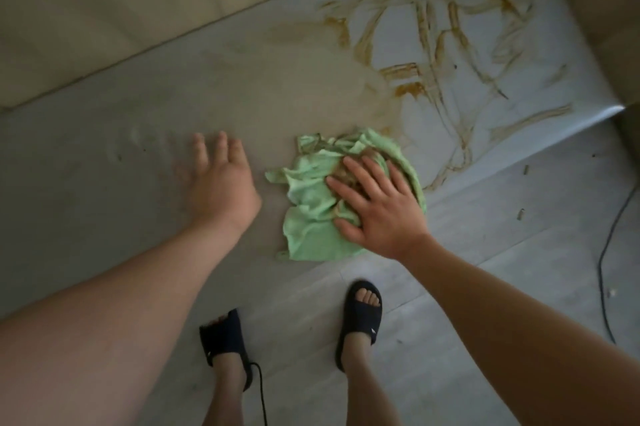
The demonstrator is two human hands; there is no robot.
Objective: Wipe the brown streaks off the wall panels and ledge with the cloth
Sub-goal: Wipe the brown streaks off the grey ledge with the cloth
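A crumpled light green cloth point(311, 204), stained brown in its middle, lies flat against the grey panel point(104, 148). My right hand point(377, 204) presses on it with spread, straight fingers. To its left, my left hand point(221, 186) rests flat on the panel with straight fingers, holding nothing. Thick brown streaks point(426, 45) cover the panel's upper right part, above and right of the cloth. A faint brown smear point(304, 72) spreads over the panel above the cloth. The beige wall panel point(121, 0) lies beyond the grey one.
My two feet in dark slides point(362, 315) stand on the pale plank floor point(485, 252) below the panel's edge. A black cable point(604, 252) runs along the floor at right, another by my left foot. Small brown crumbs dot the floor at right.
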